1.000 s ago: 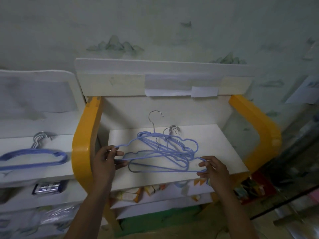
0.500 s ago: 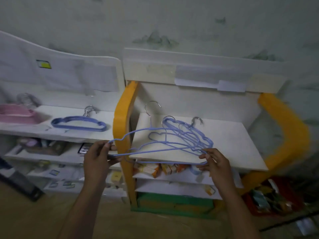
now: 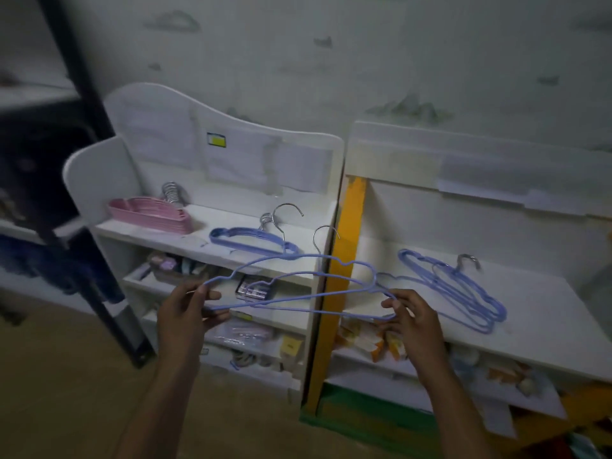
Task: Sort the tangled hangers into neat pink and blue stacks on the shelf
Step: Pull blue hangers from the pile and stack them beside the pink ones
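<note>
- Left hand (image 3: 187, 314) pinches the left tip of the held blue hangers (image 3: 298, 286); fingers curled around the thin wire.
- Right hand (image 3: 412, 321) pinches the right tip of the same hangers; fingers narrow, closed on the wire.
- The held blue hangers look like two, overlapped; thin coated wire, cloud-shaped shoulder outline, one bare metal hook pointing up and far. Exact count hard to tell.
- They hang in the air, spanning the gap in front of both shelf units, clear of either top.
- White shelf (image 3: 212, 246), left unit: smooth painted board, rounded back panel with taped paper sheets.
- Pink stack (image 3: 150, 212) sits far left on its top, dense and squared up, metal hooks bunched at the far edge.
- Blue stack (image 3: 251, 240) lies just right of the pink one, apart from it, flat, hooks pointing to the far side. Bare board between this stack and the unit's right edge.
- Yellow-framed shelf (image 3: 530, 313), right unit: white top board, yellow upright at its left edge, just beside the white shelf.
- Loose blue hangers (image 3: 457, 293) lie on that top, overlapping at skewed angles, one hook visible at the far side. Bare board to their right and far side.
- Lower shelves of both units are packed with small boxes and packets; details blurred.
- Dark slanted post (image 3: 99, 226) stands at the left, near the white shelf's side panel.
</note>
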